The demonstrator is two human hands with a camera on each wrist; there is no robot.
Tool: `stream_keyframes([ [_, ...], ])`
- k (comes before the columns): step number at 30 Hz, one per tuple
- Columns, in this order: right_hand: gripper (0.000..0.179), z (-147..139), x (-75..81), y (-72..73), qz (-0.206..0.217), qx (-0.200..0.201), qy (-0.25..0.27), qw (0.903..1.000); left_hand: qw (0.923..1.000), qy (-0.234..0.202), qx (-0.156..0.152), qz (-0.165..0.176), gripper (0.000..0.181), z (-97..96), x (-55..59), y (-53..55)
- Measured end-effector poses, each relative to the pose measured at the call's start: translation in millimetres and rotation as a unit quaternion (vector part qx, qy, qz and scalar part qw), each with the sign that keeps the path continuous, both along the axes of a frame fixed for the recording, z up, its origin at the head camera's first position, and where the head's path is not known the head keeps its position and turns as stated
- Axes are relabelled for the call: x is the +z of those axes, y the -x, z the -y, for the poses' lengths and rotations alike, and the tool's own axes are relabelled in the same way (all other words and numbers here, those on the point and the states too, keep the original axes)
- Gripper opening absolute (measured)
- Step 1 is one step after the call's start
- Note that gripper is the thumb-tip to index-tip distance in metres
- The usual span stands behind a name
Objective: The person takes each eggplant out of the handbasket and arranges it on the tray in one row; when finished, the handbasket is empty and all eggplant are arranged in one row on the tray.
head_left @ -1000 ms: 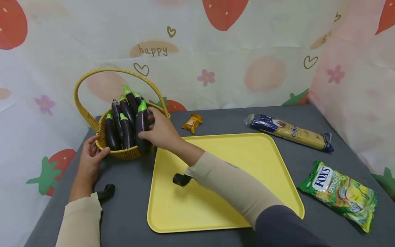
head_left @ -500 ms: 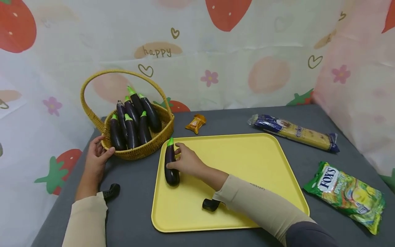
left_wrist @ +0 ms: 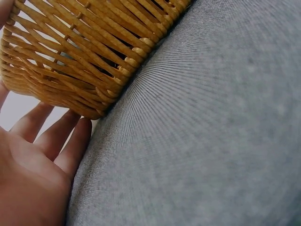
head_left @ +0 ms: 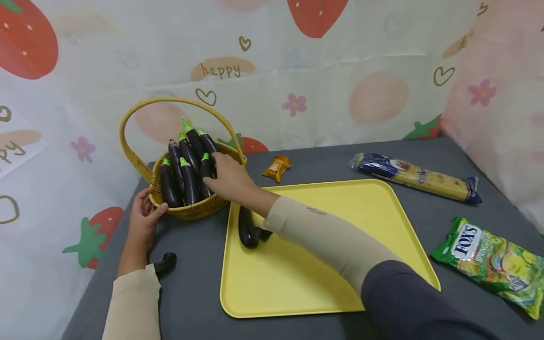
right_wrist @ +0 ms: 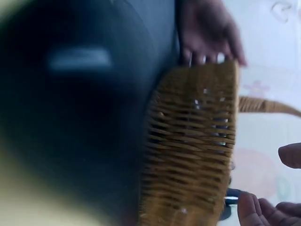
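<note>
My left hand [head_left: 143, 221] holds the near left rim of a yellow wicker basket [head_left: 196, 211], thumb on the rim and fingers against the outer wall. Several dark purple eggplants [head_left: 171, 186] with green tops stand in it. At the basket's right side, my right hand [head_left: 231, 177] reaches in, thumb and fingertips right at a small eggplant [head_left: 206, 175]. In the right wrist view, its thumb [right_wrist: 291, 155] and fingers are spread well apart. Another eggplant [head_left: 246, 229] lies on the left part of the yellow tray [head_left: 323, 264], its top hidden behind my right forearm.
A small orange-wrapped snack [head_left: 277, 168] lies behind the tray. A long blue and yellow packet [head_left: 416, 177] is at the back right, with a green FOX'S bag [head_left: 488, 264] nearer. The basket's tall handle [head_left: 178, 100] arches over the eggplants.
My right hand has moved an eggplant from the basket to the tray, let go of it, and returned to the basket. My left hand stays on the rim.
</note>
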State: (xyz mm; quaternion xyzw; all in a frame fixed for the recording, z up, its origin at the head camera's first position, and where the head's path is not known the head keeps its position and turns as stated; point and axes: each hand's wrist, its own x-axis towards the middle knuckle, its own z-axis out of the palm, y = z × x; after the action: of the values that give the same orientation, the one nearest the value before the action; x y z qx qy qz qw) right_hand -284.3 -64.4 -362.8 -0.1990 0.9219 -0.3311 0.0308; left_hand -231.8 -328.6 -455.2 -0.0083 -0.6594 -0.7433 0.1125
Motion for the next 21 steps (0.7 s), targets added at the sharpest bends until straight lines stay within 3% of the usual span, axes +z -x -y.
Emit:
stream_keyframes([
  [4, 0.074, 43.2, -4.9, 27.8, 0.029, -0.028, -0.061, 0.9973, 1.0, -0.006, 0.007, -0.003, 0.052, -1.4, -1.0, 1.3],
  [9, 0.078, 64.4, -19.3, 39.9, 0.067, -0.062, -0.132, 0.9871, 1.0, 0.003, 0.002, 0.006, 0.052, -1.8, -2.4, -0.8],
  [12, 0.077, 58.5, -12.3, 38.4, 0.059, -0.077, -0.09, 0.9913, 1.0, 0.002, 0.002, 0.005, 0.053, -1.5, -2.0, -1.2],
  [15, 0.075, 40.2, 5.1, 30.1, 0.044, -0.07, 0.002, 0.9965, 1.0, 0.002, 0.008, 0.002, 0.052, -0.5, -1.1, -1.0],
  [18, 0.077, 10.6, 22.4, 11.5, 0.04, -0.039, 0.076, 0.9955, 1.0, 0.0, 0.005, 0.001, 0.053, 1.0, -1.0, -0.4],
  [21, 0.078, -27.9, 32.7, -12.4, 0.05, -0.018, 0.114, 0.992, 1.0, 0.006, 0.002, 0.002, 0.054, 1.6, 0.1, 1.3],
])
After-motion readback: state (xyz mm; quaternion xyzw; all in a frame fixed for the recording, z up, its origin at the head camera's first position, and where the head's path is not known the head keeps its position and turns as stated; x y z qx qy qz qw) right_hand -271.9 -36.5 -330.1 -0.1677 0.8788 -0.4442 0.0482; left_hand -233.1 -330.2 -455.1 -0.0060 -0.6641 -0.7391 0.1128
